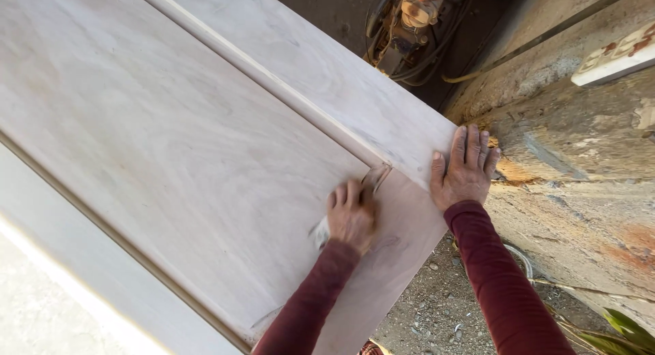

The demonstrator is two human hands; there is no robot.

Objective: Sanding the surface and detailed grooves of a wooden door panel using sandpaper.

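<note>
Left hand (351, 215) pressing a small folded piece of pale sandpaper (321, 231) against the large pale whitewashed wooden door panel (170, 157), fingers curled down over the sheet, a grip closed on it, fingertips reaching into the inner corner of the raised moulding strip (273, 89). Right hand (464, 167) lying flat and spread on the panel's outer frame, just beside that corner, fingers stretched toward the edge, holding nothing, only bracing the wood.

Judging from the surface: looking smooth and evenly chalky across the wide recessed field ahead of the left grip; near the corner and below the left wrist, faint darker marks and a pinker tone showing, so probably less worked there. Frame edge under the right palm looking dusty too. Most of the panel seeming done, the corner and lower frame seeming left.

Beyond the right fingers, rough stained concrete wall (580, 164) standing close, touching or nearly touching the panel's corner. Farther past, rusty machine with cables (409, 21). Below the wrists, gravel ground (430, 307).
</note>
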